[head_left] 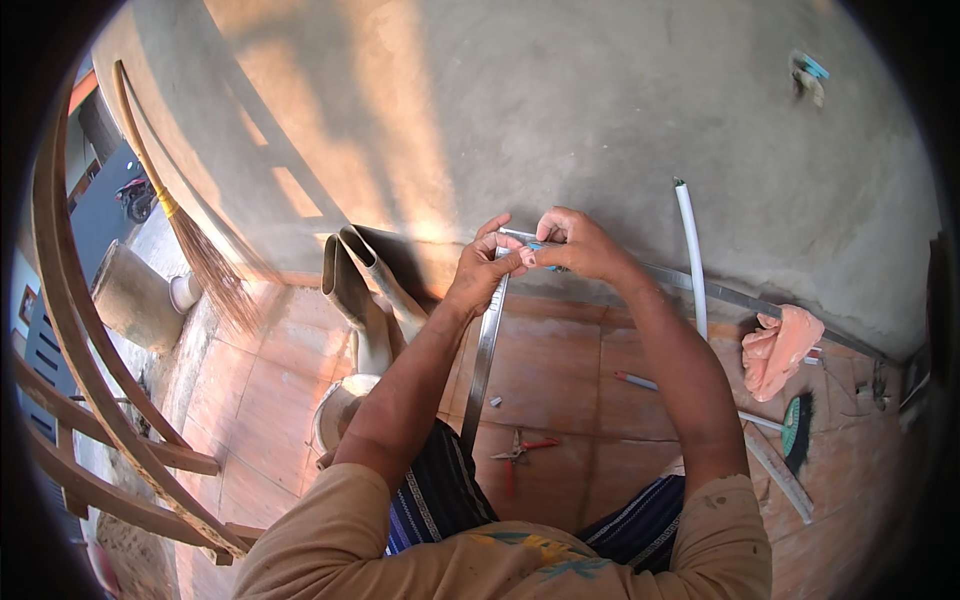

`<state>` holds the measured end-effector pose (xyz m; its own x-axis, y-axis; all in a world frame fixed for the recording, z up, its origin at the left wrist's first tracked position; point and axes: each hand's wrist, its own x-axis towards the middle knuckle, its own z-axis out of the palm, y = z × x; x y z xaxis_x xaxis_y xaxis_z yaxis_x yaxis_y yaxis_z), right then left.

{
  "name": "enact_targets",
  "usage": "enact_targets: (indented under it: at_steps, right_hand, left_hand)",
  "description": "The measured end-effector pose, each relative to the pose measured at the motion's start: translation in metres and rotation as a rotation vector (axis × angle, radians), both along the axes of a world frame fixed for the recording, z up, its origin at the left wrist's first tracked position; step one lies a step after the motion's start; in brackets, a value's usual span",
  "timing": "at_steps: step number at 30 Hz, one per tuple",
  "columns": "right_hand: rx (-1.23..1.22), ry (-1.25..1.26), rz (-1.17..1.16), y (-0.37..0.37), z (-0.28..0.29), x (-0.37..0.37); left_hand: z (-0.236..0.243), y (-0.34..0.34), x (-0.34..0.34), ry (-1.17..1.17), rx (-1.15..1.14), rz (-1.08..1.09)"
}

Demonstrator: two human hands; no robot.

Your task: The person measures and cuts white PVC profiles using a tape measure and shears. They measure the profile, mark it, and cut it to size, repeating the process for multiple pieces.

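Note:
My left hand [482, 268] is closed at the corner where two metal bars meet, one running down toward my lap [485, 350] and the other extending right along the wall [670, 276]. My right hand [580, 245] is beside it, fingers pinched around a small blue object [539, 247] at that joint. The fingertips of both hands come together there and partly hide it. Red-handled snips [515, 450] lie on the tiles below my arms.
At left stand curved wooden rails [120, 430], a straw broom [200, 250], a cylindrical container [135, 300] and boots [370, 300]. At right are a white tube [688, 250], a pink cloth [775, 355], a brush [798, 430] and a loose strip [780, 470].

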<state>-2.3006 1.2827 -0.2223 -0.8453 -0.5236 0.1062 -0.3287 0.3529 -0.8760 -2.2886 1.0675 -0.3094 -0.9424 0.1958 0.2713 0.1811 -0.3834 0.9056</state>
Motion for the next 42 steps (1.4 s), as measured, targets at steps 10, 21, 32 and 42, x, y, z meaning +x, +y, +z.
enact_targets:
  at_steps: [10, 21, 32, 42]
  right_hand:
    - [0.291, -0.037, -0.121, 0.086, 0.018, 0.030]
    - [0.297, 0.004, -0.147, 0.095, 0.000, 0.029]
    - [0.465, 0.081, -0.353, 0.152, -0.024, 0.023]
    - [0.811, 0.085, -0.495, 0.153, -0.023, 0.028]
  left_hand:
    - [0.007, -0.002, 0.004, -0.184, 0.213, 0.021]
    - [0.007, 0.010, 0.006, -0.186, 0.150, 0.280]
    - [0.004, 0.021, 0.002, -0.225, 0.043, 0.375]
    - [-0.007, 0.021, -0.008, -0.208, -0.007, 0.396]
